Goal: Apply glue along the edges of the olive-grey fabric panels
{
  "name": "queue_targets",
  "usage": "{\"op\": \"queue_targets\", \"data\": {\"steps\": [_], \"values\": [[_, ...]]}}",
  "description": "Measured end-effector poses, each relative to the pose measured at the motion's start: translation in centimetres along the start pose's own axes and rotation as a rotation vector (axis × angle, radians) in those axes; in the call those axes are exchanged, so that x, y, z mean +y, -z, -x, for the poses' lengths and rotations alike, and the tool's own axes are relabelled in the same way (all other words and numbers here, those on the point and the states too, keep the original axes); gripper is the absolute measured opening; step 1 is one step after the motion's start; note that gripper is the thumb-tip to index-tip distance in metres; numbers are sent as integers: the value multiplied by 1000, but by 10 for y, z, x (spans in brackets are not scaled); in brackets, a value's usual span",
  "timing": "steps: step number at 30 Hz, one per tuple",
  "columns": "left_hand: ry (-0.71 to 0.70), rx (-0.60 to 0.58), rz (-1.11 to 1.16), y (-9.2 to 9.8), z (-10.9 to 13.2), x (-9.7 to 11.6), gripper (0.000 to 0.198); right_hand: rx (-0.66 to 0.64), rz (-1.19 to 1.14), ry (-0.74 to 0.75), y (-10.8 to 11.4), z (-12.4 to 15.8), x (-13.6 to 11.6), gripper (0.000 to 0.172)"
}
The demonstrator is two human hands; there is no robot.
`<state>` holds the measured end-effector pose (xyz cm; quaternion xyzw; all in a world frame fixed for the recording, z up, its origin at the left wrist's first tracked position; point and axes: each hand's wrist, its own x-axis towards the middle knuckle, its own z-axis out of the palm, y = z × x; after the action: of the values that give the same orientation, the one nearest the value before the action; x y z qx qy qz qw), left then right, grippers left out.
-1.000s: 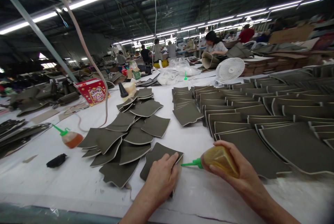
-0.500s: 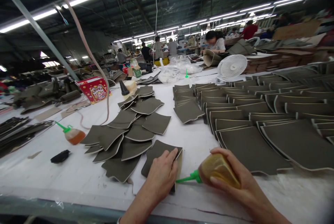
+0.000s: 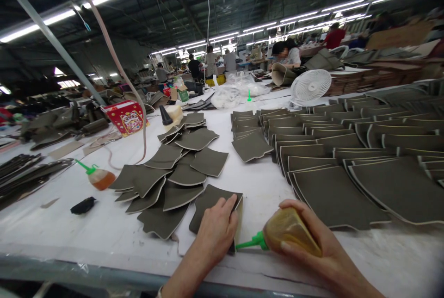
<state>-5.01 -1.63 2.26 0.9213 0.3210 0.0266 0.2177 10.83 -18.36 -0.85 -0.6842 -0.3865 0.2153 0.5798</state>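
My left hand (image 3: 218,226) presses on a dark grey-green leather-like piece (image 3: 204,205) near the table's front edge. Its fingers lie close together along the right side, index finger at the far corner. A pale strip shows along that side. My right hand (image 3: 321,238) is wrapped round a squeeze bottle (image 3: 289,231) of amber liquid, tilted on its side. The bottle's green nozzle (image 3: 255,241) points left, its tip at the near end of the pale strip. Whether liquid comes out I cannot tell.
Similar pieces overlap in a loose pile (image 3: 169,187) at left, and several rows (image 3: 333,191) stand at right. Another green-tipped bottle (image 3: 100,178) and a black scrap (image 3: 83,205) lie left. Behind are a red box (image 3: 126,117), a white fan (image 3: 312,86) and a hanging hose (image 3: 114,52).
The bottle's nozzle tip has moved slightly toward me along the piece's right side. My left hand stays on the piece. The camera view has shifted slightly.
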Motion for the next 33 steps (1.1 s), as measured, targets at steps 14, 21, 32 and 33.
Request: {"op": "queue_targets", "data": {"steps": [14,21,32,33], "values": [[25,-3,-7,0,-2,0,51,-72,52,58,10,-5,7,53],[14,2,13,0,-2,0,51,-130,46,124,13,-7,10,53],[33,-15,-8,-1,-2,1,50,-135,87,162,14,-10,16,51],[27,-10,-5,-1,-2,1,50,-170,73,158,14,-9,16,52]]}}
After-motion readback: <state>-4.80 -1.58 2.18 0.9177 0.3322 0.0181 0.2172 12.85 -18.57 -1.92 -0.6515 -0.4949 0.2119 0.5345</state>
